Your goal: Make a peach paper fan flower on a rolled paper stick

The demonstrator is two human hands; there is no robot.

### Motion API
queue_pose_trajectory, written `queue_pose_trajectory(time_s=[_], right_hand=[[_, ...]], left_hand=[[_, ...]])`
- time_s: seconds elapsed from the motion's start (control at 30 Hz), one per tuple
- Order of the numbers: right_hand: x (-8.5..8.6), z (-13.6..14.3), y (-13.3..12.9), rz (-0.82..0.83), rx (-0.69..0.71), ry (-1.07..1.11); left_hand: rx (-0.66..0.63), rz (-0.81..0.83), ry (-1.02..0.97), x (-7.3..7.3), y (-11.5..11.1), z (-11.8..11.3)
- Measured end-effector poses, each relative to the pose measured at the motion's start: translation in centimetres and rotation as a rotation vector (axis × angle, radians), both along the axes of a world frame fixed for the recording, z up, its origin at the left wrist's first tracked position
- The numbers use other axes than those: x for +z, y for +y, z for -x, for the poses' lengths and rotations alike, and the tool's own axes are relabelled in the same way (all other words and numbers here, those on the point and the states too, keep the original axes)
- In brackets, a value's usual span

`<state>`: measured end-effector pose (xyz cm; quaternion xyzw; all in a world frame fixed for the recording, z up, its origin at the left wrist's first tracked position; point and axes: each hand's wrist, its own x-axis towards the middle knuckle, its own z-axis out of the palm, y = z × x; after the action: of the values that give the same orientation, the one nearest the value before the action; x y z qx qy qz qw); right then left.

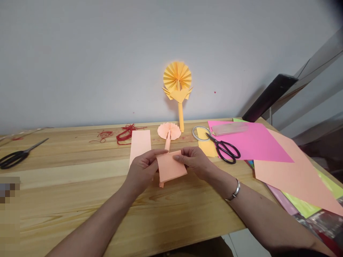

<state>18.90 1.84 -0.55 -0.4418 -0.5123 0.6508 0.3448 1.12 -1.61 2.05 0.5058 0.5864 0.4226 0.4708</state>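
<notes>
A folded piece of peach paper (172,167) is held up over the table between both hands. My left hand (143,167) pinches its left edge, and my right hand (193,160) grips the upper right corner with the thumb on top. Behind and partly under it lies a peach paper fan (169,132) with a rolled paper handle, whose middle is hidden by the held paper. Close to my left hand rests a flat peach paper strip (140,142). A yellow pleated paper fan (177,76) on a rolled stick leans upright against the wall.
Black-handled scissors (227,151) and a roll of tape (201,133) lie on yellow paper (206,146) at the right. Pink paper (252,142) and larger peach sheets (289,171) cover the right side. Red string (125,135) and other scissors (21,155) lie left.
</notes>
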Motion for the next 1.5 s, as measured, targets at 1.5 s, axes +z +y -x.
queue_pose_trajectory(time_s=[1.5], right_hand=[[0.29,-0.03,0.06,0.019,0.013,0.007]], left_hand=[[0.004,-0.057,0.153,-0.40,-0.11,0.15]])
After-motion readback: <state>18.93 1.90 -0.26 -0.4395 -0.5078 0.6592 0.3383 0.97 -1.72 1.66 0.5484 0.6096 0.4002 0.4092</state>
